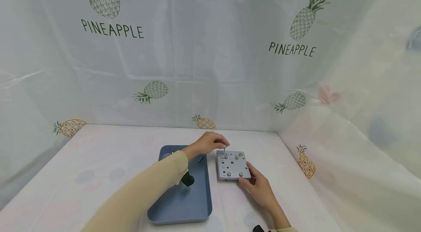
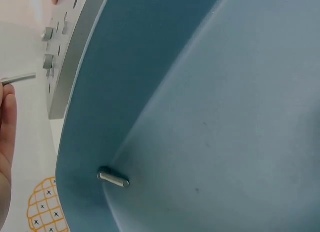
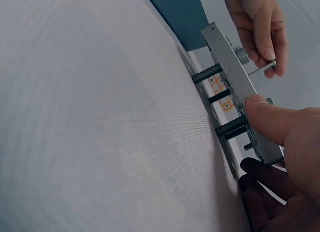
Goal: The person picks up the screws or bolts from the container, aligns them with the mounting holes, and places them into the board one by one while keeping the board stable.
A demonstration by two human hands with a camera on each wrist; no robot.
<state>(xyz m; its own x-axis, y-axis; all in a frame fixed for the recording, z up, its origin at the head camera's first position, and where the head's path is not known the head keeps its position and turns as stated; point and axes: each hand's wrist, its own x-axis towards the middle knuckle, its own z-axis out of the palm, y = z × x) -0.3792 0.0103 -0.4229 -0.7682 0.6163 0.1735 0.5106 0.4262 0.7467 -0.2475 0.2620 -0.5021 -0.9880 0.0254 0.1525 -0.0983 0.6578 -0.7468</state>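
Note:
A grey metal plate (image 1: 231, 164) with several holes and bolt heads stands on the table, raised on threaded bolts (image 3: 207, 73). My left hand (image 1: 210, 143) pinches a thin metal pin (image 1: 225, 149) upright over the plate's far left corner; the pin (image 3: 261, 70) shows beside the fingertips in the right wrist view and also the pin (image 2: 19, 79) in the left wrist view. My right hand (image 1: 256, 184) grips the plate's near right edge, its thumb (image 3: 272, 119) pressed on the plate (image 3: 235, 87).
A blue tray (image 1: 182, 195) lies left of the plate, holding a small bolt (image 1: 200, 159) and a dark object (image 1: 188, 179). The bolt (image 2: 113, 179) rests against the tray wall (image 2: 125, 92). Pineapple-print cloth covers the table and hangs behind and at the right.

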